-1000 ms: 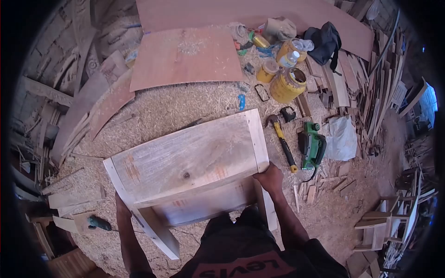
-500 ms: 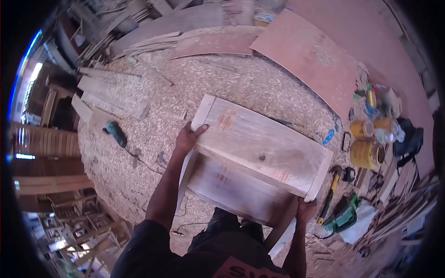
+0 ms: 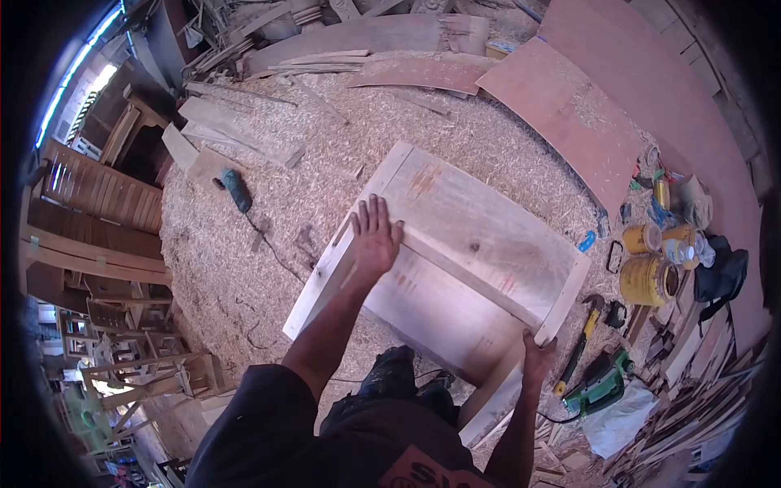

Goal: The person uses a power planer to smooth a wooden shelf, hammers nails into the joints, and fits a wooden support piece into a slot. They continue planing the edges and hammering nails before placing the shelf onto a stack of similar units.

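Note:
A pale wooden cabinet-like frame (image 3: 488, 236) lies on the shavings before my legs, with an upper panel and a recessed lower section. My left hand (image 3: 376, 242) rests with its fingers outstretched over the left side of the frame, near the crosspiece. At the near right corner, my right hand (image 3: 537, 358) is closed around the frame's edge; its fingers are partly hidden beneath the wood. Orange-brown marks and a dark knot show on the panel.
A green corded power tool (image 3: 236, 190) lies on the left. To the right are a hammer (image 3: 579, 346), a green power tool (image 3: 600, 382) and yellow containers (image 3: 648, 279). Reddish sheets (image 3: 561, 114) lie behind; wooden furniture (image 3: 98, 252) stands at far left.
My left hand has let go of the far left corner and moved nearer, now lying spread on the frame. More of the frame's left side shows. The right hand keeps its corner.

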`<state>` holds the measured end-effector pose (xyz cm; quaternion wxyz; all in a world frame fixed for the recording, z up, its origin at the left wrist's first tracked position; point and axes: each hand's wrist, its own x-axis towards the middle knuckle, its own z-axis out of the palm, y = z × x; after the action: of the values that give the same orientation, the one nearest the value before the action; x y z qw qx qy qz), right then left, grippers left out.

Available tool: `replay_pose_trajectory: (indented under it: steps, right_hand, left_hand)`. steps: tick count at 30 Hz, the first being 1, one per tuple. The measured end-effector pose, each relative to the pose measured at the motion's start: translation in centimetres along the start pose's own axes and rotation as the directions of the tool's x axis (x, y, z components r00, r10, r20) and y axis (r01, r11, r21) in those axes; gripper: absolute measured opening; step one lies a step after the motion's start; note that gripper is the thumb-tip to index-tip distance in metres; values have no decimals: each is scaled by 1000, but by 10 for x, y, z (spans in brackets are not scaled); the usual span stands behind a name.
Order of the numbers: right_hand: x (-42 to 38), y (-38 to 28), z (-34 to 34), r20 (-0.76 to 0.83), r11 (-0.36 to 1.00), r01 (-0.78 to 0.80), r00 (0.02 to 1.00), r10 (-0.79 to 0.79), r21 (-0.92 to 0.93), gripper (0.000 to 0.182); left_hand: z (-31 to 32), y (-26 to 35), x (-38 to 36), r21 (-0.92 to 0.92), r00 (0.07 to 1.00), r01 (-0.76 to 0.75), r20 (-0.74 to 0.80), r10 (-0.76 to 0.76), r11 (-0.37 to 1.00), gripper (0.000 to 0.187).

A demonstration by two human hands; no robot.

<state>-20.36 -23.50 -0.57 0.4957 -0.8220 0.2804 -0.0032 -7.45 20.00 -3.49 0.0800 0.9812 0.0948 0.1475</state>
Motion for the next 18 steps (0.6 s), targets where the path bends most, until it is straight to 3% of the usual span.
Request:
replay_pose_trajectory:
  steps: [3, 4, 7, 8, 9, 10, 12, 13, 15, 16, 18]
  right_hand:
    - [-36, 51, -3, 91, 939, 122, 983, -158, 322, 81]
    - [-51, 63, -9, 165, 971, 134, 972, -167, 196, 93]
    - [-118, 85, -21, 266, 938, -6, 960, -92, 346, 96]
    - [-137, 91, -26, 297, 941, -30, 952, -76, 338, 98]
    - [-154, 98, -30, 329, 943, -52, 942, -63, 329, 100]
    - [-168, 103, -34, 359, 944, -72, 932, -51, 321, 102]
    - [-180, 119, -36, 410, 984, -27, 911, -49, 177, 104]
    - [-184, 129, -39, 425, 995, -5, 904, -38, 100, 105]
    - [-179, 132, -43, 461, 1000, 17, 887, -14, -3, 106]
    - [-177, 127, -45, 491, 1000, 8, 871, -5, -4, 107]
    - [-172, 124, -49, 528, 999, 43, 849, -23, -25, 108]
  left_hand:
    - [5, 13, -34, -198, 998, -31, -58, 19, 980, 83]
    - [-1, 12, -43, -208, 999, -43, -3, 43, 977, 89]
    - [-35, -16, -75, 84, 993, -46, 109, 37, 995, 92]
    - [-35, -46, -87, 16, 978, 2, 207, -5, 1000, 97]
    - [-44, -61, -100, 133, 979, 171, 89, -183, 976, 100]
    - [-49, -93, -122, 122, 963, 256, 58, -265, 959, 104]
    - [-75, -130, -171, -75, 885, 463, 95, -455, 883, 121]
    - [-60, -168, -200, -37, 835, 537, 163, -525, 843, 120]
    - [-85, -162, -240, 9, 806, 575, 167, -568, 818, 73]
    - [-75, -174, -254, -21, 839, 539, 107, -534, 842, 64]
    - [-77, -184, -255, -106, 845, 526, 178, -504, 844, 62]
